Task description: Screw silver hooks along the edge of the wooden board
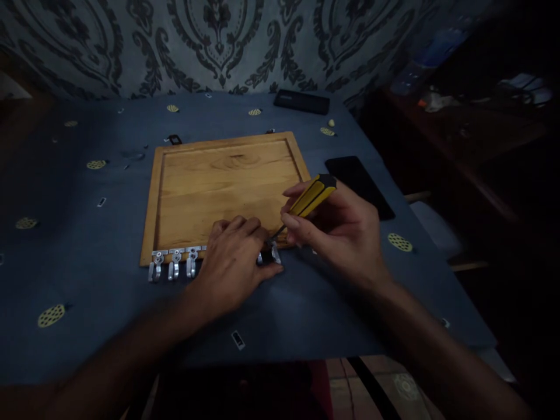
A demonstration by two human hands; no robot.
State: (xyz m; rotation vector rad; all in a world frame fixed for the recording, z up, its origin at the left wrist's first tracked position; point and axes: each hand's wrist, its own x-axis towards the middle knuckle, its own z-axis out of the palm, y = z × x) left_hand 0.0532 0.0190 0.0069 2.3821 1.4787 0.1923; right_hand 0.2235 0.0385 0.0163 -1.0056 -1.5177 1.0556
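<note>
My right hand (350, 233) is closed round a screwdriver (314, 195) with a yellow and black handle. The screwdriver slants down to the left, and its tip is at a silver metal hook (275, 254) on the near edge of a framed wooden board (227, 192). Bent over that same edge, my left hand (234, 256) grips around the hook with its thumb below. My fingers partly hide the hook and the fastening point. Left of my hand, several more silver hooks (175, 263) hang in a row along a metal strip on the board's edge.
A blue patterned cloth (109, 245) covers the table. A dark phone (361, 185) lies right of the board, and a black oblong box (301, 102) lies at the back by the wall. Two dark brackets, one being the left bracket (175, 139), stick out behind the board.
</note>
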